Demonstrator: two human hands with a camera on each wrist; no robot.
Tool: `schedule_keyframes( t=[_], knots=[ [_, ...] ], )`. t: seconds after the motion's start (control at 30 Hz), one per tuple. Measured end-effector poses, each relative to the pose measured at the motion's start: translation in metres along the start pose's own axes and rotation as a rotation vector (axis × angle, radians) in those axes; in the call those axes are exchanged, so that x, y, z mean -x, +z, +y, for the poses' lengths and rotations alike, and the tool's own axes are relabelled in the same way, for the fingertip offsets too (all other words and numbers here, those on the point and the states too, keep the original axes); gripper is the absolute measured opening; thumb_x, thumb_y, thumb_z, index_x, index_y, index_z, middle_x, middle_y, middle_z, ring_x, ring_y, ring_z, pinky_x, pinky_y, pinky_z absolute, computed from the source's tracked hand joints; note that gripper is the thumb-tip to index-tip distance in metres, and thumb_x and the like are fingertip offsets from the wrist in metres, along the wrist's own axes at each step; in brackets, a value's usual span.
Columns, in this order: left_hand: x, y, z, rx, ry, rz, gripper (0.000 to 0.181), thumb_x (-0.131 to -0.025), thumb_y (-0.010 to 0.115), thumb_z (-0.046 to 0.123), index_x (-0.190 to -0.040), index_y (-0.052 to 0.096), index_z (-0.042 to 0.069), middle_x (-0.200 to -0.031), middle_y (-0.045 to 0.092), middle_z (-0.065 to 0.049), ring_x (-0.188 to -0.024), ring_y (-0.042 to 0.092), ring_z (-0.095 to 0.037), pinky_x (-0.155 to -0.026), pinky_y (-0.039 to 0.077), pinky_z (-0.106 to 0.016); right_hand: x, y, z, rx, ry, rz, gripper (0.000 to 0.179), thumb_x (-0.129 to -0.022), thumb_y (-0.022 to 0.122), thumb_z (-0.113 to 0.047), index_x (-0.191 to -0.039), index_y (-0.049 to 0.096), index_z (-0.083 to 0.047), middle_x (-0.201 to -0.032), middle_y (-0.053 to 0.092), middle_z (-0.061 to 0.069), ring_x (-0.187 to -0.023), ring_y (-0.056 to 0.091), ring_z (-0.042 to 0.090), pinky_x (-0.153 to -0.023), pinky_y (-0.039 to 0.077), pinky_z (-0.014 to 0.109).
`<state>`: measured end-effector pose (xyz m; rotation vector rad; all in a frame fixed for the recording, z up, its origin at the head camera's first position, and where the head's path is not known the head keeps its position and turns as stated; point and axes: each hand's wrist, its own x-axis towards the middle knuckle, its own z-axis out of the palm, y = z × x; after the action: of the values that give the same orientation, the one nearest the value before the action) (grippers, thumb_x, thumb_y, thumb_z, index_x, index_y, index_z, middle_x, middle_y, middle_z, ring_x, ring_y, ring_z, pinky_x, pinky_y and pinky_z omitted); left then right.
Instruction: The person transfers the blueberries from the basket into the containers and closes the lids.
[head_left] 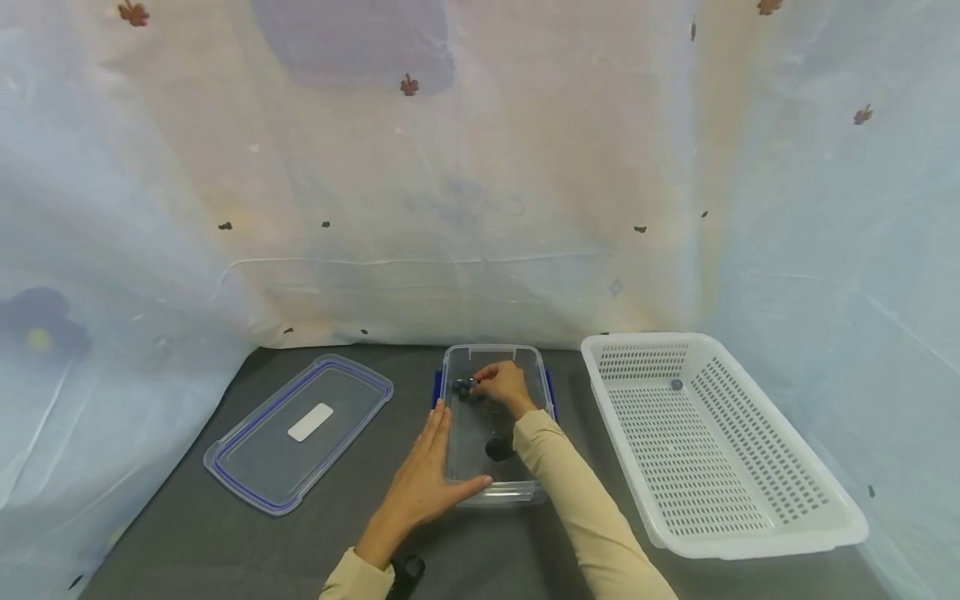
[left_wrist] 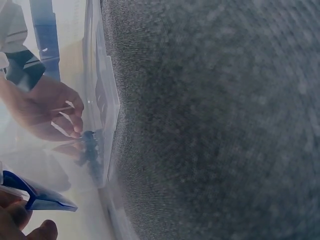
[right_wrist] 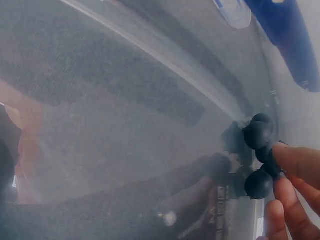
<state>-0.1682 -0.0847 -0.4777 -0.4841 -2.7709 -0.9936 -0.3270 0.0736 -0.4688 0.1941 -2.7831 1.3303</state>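
Note:
A clear plastic container [head_left: 468, 467] with blue side clips stands open in the middle of the table. Several dark blue, round berries [right_wrist: 258, 134] lie together by one of its walls. My right hand [head_left: 502, 385] reaches inside, its thumb and fingertips pinching one dark berry [right_wrist: 270, 162] of that cluster. My left hand [head_left: 423, 479] rests against the container's left side with straight fingers, the thumb spread across the near corner. In the left wrist view the right hand [left_wrist: 50, 107] shows through the clear wall, and a blue clip [left_wrist: 45, 197] sits near the left fingertips.
Left of the container lies its clear lid [head_left: 262, 450] with a blue seal and a white label [head_left: 310, 422]. A white slotted basket [head_left: 630, 467] stands on the right, holding one small bluish ball [head_left: 677, 384]. A patterned curtain [head_left: 480, 300] closes off the back.

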Motion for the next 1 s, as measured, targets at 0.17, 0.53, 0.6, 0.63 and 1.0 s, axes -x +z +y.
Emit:
schedule_keyframes(
  t=[0.17,0.53,0.6,0.63,1.0],
  knots=[
    [-0.0001,0.0009,-0.0009,0.008,-0.005,-0.001,0.118,-0.075,0.063,0.074,-0.156,0.010,0.007,-0.161,0.002,-0.008,-0.144,0.012,-0.029,-0.112,0.020,-0.050,0.0027,0.0009,-0.0002,0.005,0.012,-0.007,0.020,-0.070,0.085,-0.009,-0.088,0.077,-0.003,-0.080,0.072,0.003,-0.078,0.063,0.019,-0.077,0.050,0.035],
    [0.0008,0.0006,-0.0002,0.017,-0.028,-0.008,0.118,-0.074,0.062,0.076,-0.156,0.009,0.009,-0.161,0.001,-0.005,-0.144,0.013,-0.031,-0.110,0.023,-0.054,0.0029,0.0040,0.0020,0.021,0.033,-0.022,0.019,-0.069,0.087,-0.011,-0.085,0.077,-0.005,-0.079,0.071,0.002,-0.076,0.061,0.018,-0.072,0.050,0.033],
    [0.0009,0.0007,0.0000,0.017,-0.033,-0.009,0.118,-0.074,0.062,0.076,-0.156,0.009,0.009,-0.161,0.001,-0.004,-0.144,0.014,-0.032,-0.109,0.024,-0.055,0.0030,0.0040,0.0022,0.025,0.032,-0.023,0.020,-0.069,0.087,-0.011,-0.085,0.077,-0.006,-0.079,0.071,0.001,-0.075,0.061,0.017,-0.071,0.050,0.032],
    [0.0008,0.0006,0.0001,0.018,-0.033,-0.009,0.118,-0.074,0.062,0.076,-0.156,0.009,0.009,-0.161,0.001,-0.004,-0.143,0.014,-0.032,-0.109,0.024,-0.055,0.0028,0.0036,0.0021,0.026,0.031,-0.022,0.020,-0.069,0.087,-0.012,-0.085,0.077,-0.006,-0.079,0.071,0.001,-0.074,0.061,0.017,-0.070,0.050,0.032],
    [-0.0004,-0.0006,-0.0016,0.030,-0.004,-0.026,0.118,-0.075,0.063,0.074,-0.156,0.009,0.006,-0.162,-0.001,-0.007,-0.144,0.009,-0.030,-0.109,0.024,-0.056,-0.0015,-0.0011,-0.0028,-0.038,0.030,-0.006,0.023,-0.072,0.085,-0.016,-0.090,0.077,-0.006,-0.083,0.073,0.001,-0.081,0.064,0.018,-0.076,0.050,0.034]
  ],
)
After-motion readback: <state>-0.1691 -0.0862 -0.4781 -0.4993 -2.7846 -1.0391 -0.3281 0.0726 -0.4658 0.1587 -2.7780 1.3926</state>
